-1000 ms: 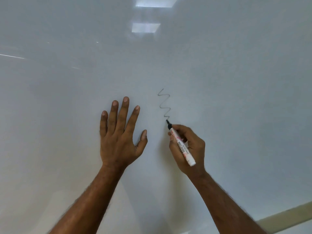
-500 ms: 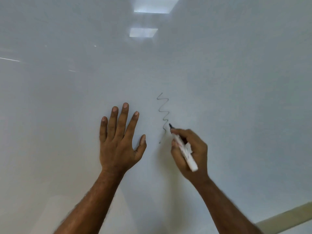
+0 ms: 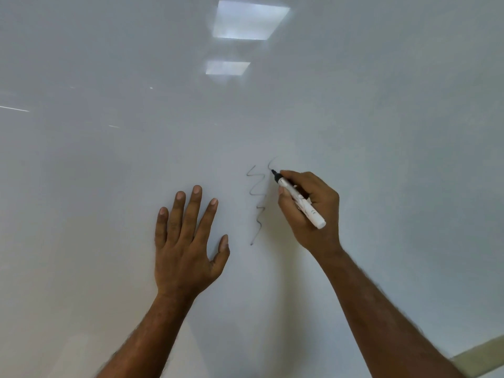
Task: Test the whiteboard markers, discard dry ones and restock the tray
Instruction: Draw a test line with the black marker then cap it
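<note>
Marker has risen beside the squiggle; whiteboard reflects two ceiling lights.

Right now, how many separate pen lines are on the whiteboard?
2. A long zigzag runs down between the left hand and right hand; a short curved stroke starts right of its top, at the marker tip.
</note>
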`<state>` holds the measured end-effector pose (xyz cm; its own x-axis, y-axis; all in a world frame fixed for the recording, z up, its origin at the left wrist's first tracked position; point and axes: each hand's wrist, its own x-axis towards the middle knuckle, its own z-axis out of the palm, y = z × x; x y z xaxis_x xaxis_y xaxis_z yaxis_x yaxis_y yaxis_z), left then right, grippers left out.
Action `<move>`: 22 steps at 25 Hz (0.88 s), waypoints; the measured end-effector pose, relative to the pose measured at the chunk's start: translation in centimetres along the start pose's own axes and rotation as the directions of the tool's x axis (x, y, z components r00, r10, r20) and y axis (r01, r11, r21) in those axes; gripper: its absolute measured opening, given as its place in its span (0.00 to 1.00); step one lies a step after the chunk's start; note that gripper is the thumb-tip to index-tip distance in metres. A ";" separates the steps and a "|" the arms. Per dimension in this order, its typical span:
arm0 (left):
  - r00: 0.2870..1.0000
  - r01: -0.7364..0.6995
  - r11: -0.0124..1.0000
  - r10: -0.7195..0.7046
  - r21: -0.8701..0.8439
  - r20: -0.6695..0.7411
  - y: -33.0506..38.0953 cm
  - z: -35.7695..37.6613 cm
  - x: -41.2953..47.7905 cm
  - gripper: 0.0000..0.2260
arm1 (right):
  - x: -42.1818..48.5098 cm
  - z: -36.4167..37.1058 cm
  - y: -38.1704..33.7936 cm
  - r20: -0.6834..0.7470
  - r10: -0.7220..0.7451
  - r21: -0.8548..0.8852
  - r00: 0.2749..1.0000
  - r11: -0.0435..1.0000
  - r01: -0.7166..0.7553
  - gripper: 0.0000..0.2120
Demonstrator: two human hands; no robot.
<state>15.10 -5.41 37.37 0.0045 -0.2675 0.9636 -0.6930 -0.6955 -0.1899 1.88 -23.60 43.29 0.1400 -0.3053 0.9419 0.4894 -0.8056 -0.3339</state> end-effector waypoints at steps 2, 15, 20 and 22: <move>1.000 0.005 1.000 -0.005 -0.005 -0.001 0.1 -0.1 0.0 0.31 | -0.9 -0.4 0.3 -0.019 0.040 0.017 0.999 0.999 -0.039 0.11; 1.000 0.014 0.999 -0.014 -0.044 0.009 0.3 -0.2 -0.5 0.31 | -7.6 -1.9 1.8 0.024 0.135 -0.047 0.991 0.990 -0.134 0.11; 1.000 0.018 0.999 -0.017 -0.047 0.023 0.4 -0.3 -0.7 0.30 | -10.3 -2.2 2.2 0.029 0.200 -0.080 0.979 0.977 -0.197 0.11; 0.999 0.026 0.998 -0.024 -0.053 0.027 0.4 -0.3 -0.8 0.30 | -11.3 -2.3 2.1 0.055 0.212 -0.081 0.976 0.975 -0.208 0.12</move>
<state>14.63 -5.26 36.62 0.0408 -0.2685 0.9624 -0.7300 -0.6657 -0.1548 -0.68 -23.06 31.90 0.2878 -0.4410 0.8501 0.3788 -0.7629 -0.5239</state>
